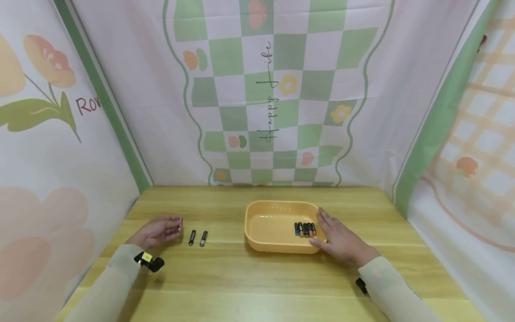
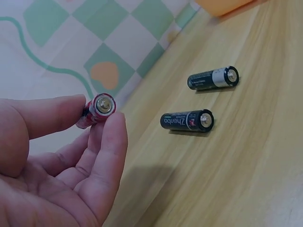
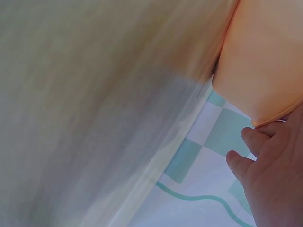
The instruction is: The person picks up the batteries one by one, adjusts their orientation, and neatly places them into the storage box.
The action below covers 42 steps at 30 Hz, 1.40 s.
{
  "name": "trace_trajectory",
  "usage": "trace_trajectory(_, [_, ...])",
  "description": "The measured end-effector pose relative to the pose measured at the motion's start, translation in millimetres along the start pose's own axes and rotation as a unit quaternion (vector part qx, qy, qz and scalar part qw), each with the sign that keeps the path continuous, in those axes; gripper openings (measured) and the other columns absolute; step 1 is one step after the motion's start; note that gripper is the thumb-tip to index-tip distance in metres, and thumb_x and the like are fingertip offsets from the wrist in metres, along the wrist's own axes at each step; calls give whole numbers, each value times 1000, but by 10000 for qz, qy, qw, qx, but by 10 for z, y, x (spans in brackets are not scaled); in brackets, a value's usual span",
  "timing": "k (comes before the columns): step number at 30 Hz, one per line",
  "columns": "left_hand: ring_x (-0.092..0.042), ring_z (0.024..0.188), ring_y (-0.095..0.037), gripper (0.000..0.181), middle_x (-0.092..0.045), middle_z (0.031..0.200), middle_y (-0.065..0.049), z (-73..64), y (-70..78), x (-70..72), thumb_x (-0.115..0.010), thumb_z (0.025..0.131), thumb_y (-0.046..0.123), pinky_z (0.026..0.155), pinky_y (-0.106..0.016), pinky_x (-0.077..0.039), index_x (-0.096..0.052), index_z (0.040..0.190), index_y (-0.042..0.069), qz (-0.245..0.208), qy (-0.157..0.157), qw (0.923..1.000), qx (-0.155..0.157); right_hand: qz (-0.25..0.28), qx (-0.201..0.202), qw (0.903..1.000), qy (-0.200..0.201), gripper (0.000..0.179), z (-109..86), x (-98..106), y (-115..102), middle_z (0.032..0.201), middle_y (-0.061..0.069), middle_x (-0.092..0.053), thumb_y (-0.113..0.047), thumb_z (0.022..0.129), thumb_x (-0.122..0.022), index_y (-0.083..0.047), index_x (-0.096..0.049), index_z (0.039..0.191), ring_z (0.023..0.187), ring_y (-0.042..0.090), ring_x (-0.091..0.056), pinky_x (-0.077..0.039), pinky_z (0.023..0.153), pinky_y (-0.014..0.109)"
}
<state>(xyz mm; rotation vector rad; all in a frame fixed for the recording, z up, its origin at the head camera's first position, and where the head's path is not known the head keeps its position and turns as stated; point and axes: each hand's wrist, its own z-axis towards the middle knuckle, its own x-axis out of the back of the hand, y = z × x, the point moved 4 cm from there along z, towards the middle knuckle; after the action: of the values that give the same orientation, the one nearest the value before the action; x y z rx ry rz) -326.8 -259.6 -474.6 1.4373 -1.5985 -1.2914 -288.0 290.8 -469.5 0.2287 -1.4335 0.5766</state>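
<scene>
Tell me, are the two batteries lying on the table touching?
Apart: the left wrist view shows bare table between the white-banded battery and the Zhenbo battery.

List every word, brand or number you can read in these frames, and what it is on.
"Happy Life", running sideways: back curtain.
"Ro", then a cut-off letter: left curtain.
"Zhenbo", upside down in the left wrist view: one loose battery.
Too small or blurred: its finer print, print on the other loose battery, any on the red battery or batteries in the tray.
</scene>
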Motion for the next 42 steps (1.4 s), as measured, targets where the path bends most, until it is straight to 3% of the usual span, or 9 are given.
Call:
trace_trajectory(9, [-64, 90, -18, 28, -65, 103, -11, -15, 36, -19, -53, 99, 5, 92, -34, -54, -49, 125, -6, -139, -5, 9999, -17, 16, -22, 10000, 5, 93, -18, 16, 0, 161, 14, 2, -65, 96, -38, 3, -11, 153, 145, 36, -12, -17, 116, 53])
trace_trajectory(14, [-64, 90, -17, 14, -65, 104, -10, -23, 68, -48, -52, 100, 6, 94, -35, -52, -60, 112, 4, -175, -132, 9997, -76, -28, -7, 10000, 12, 92, -16, -10, 14, 161, 13, 2, -64, 96, -38, 3, -11, 153, 145, 37, -12, -17, 116, 52])
trace_trajectory(18, [-64, 93, -17, 13, -65, 105, -9, -2, 90, -57, -51, 101, 8, 98, -36, -49, -62, 107, 7, -178, -203, 9996, -99, -18, 15, 10000, 59, 92, -6, -12, 16, 161, 13, 2, -64, 97, -39, 3, -12, 153, 144, 37, -12, -17, 116, 53])
trace_trajectory(24, [-63, 96, -19, 13, -65, 101, -7, 25, 153, -77, -50, 102, 8, 103, -40, -45, -61, 107, 7, -90, -205, 9997, -129, 25, -2, 10000, -4, 93, -8, -18, 16, 161, 13, 3, -65, 96, -39, 3, -10, 153, 144, 37, -12, -17, 116, 53])
trace_trajectory(30, [-64, 95, -17, 13, -65, 98, -4, 13, 246, -131, -48, 102, 6, 103, -38, -45, -59, 109, 6, 3, -402, 9989, -255, -23, 14, 10000, 19, 93, -5, -7, 16, 161, 14, 2, -65, 96, -38, 3, -11, 153, 144, 37, -12, -17, 116, 53])
trace_trajectory(37, [-63, 90, -14, 16, -64, 98, -4, -13, 330, -193, -46, 102, 4, 94, -31, -51, -56, 114, 4, -286, -536, 9976, -332, -7, 4, 10000, 7, 93, -3, 3, 5, 161, 13, 2, -65, 96, -38, 3, -11, 153, 145, 36, -12, -15, 116, 52])
trace_trajectory(42, [-62, 92, -14, 19, -64, 101, -5, -13, 377, -256, -45, 103, 5, 100, -34, -47, -52, 120, 1, -388, -592, 9970, -327, -40, 5, 10000, 15, 93, -7, -7, 13, 161, 13, 2, -66, 96, -37, 3, -11, 153, 145, 36, -12, -16, 116, 52])
